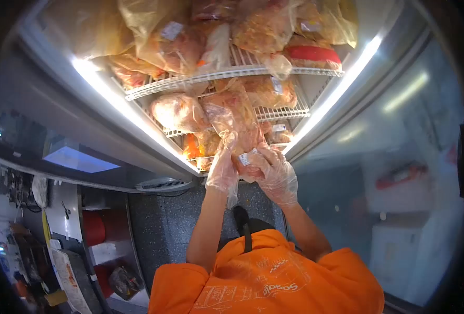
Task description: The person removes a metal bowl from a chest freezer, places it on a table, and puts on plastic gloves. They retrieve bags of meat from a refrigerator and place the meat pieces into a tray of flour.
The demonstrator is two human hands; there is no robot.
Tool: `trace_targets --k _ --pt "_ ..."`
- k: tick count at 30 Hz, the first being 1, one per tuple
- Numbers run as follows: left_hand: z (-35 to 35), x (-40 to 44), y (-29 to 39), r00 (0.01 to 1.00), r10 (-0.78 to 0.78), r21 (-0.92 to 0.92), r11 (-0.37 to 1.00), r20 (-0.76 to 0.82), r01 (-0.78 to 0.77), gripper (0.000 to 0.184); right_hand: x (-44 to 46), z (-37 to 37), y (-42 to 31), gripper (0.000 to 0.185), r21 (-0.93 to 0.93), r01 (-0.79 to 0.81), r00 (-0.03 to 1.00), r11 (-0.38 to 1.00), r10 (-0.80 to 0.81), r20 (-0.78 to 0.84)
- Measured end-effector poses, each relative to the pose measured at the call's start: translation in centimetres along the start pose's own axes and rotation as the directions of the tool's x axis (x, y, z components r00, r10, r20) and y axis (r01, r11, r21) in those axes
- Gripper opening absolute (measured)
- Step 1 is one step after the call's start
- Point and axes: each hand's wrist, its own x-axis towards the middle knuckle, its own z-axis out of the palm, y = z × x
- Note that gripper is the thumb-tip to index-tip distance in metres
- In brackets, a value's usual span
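Observation:
A long clear plastic bag of raw meat (240,112) is held between my hands at the front of a lit refrigerator, its far end reaching in over a middle shelf. My left hand (222,166), in a loose clear plastic glove, grips the bag's left side, its fingers partly hidden. Over the near right end curl the fingers of my right hand (278,175), gloved the same way, beside a white label (247,156). Just left of the held bag, another bag of meat (178,112) rests on the shelf.
Above, a white wire shelf (232,71) carries several bags of meat. Bright light strips line both sides of the opening. A glass door (357,172) stands at the right, a dark panel (80,131) at the left. Lower left, a metal cabinet (117,246) holds red containers.

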Motion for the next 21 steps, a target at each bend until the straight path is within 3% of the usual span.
trace_targets --k 3,5,7,8,9,10,11,12,14,15,17,19,21 --pt "0.1 1.0 0.7 0.978 -0.179 0.087 0.982 0.110 0.170 0.032 -1.8 -0.7 -0.4 0.050 0.025 -0.037 0.996 0.999 0.035 0.082" --pt "0.2 1.1 -0.1 0.985 -0.109 0.108 0.990 0.133 0.095 0.028 -2.1 -1.0 -0.2 0.050 0.031 -0.033 0.998 0.999 0.031 0.062" --pt "-1.6 1.3 -1.3 0.982 -0.187 0.116 0.976 0.005 0.186 0.031 -3.2 -1.1 -0.2 0.045 0.048 -0.077 0.997 0.996 0.078 -0.028" --pt "-1.6 0.5 -1.5 0.985 -0.166 0.132 0.977 -0.038 0.170 0.044 -4.0 -0.8 -0.2 0.051 0.037 -0.182 0.981 0.983 0.184 -0.065" --pt "-1.6 -0.2 -2.0 0.985 -0.168 0.133 0.976 -0.041 0.172 0.044 -5.2 0.4 0.0 0.051 0.039 -0.185 0.980 0.982 0.188 -0.064" --pt "-1.7 -0.8 -2.6 0.995 -0.075 0.136 0.988 0.063 0.066 0.046 -6.8 2.0 0.4 0.053 0.318 -0.372 0.884 0.872 0.438 -0.166" --pt "-2.1 -1.5 -3.1 0.987 0.017 0.127 0.991 0.161 -0.037 0.048 -7.9 2.6 0.7 0.051 0.502 -0.494 0.782 0.710 0.615 -0.101" --pt "-3.8 -1.5 -4.1 0.993 -0.019 0.130 0.991 0.115 0.004 0.052 -9.1 3.2 1.0 0.049 0.662 -0.560 0.644 0.498 0.765 -0.030" --pt "-3.7 -3.2 -4.1 0.994 0.022 0.108 0.994 0.109 -0.033 0.052 -10.4 1.4 0.1 0.048 0.864 -0.503 0.475 -0.014 0.831 0.289" --pt "-3.7 -3.9 -4.0 0.991 0.068 0.092 0.993 0.116 -0.079 0.051 -10.8 0.4 -0.4 0.048 0.874 -0.441 0.448 -0.205 0.793 0.412" --pt "-4.4 -4.8 -4.0 0.994 0.072 0.067 0.995 0.081 -0.078 0.051 -10.5 -0.9 -1.0 0.047 0.855 -0.377 0.514 -0.357 0.687 0.514" --pt "-4.6 -5.8 -3.6 0.989 0.113 -0.008 0.994 0.090 -0.113 0.052 -9.4 -0.8 -1.3 0.046 0.854 -0.355 0.582 -0.379 0.625 0.520" --pt "-7.3 -5.7 -3.2 0.983 0.160 0.030 0.986 0.091 -0.164 0.055 -7.8 0.0 -1.7 0.046 0.864 -0.336 0.620 -0.375 0.602 0.503"
